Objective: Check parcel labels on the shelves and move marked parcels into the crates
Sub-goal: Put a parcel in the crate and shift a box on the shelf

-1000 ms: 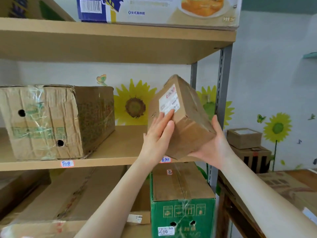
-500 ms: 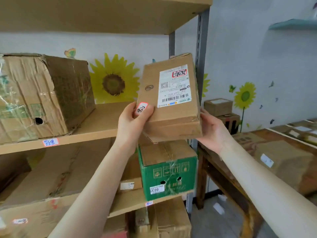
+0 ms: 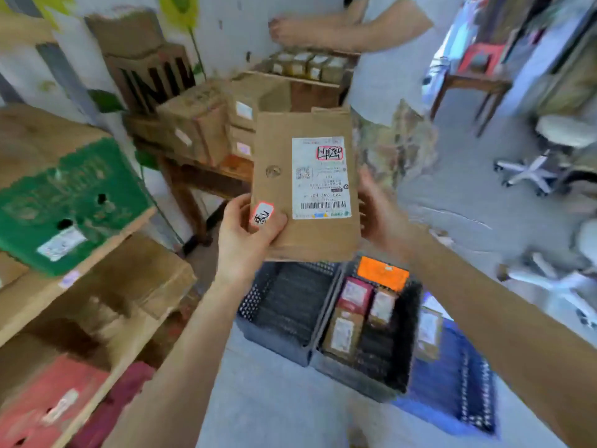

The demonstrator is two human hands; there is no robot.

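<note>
I hold a brown cardboard parcel in front of me, above the floor crates. Its white shipping label bears a red-outlined handwritten mark. My left hand grips the lower left corner, thumb beside a small red-edged sticker. My right hand grips the right edge, mostly from behind. Below stand two dark mesh crates: the left crate shows no parcels, and the right crate holds several small parcels. A blue crate sits further right.
Wooden shelves on the left carry a green box, brown cartons and a red box. A wooden table behind is stacked with parcels. Another person stands behind it. Office chair bases are at right.
I have turned right and downward, away from the shelf. The parcel came off the shelf with both hands and now hangs over the crates on the floor.
</note>
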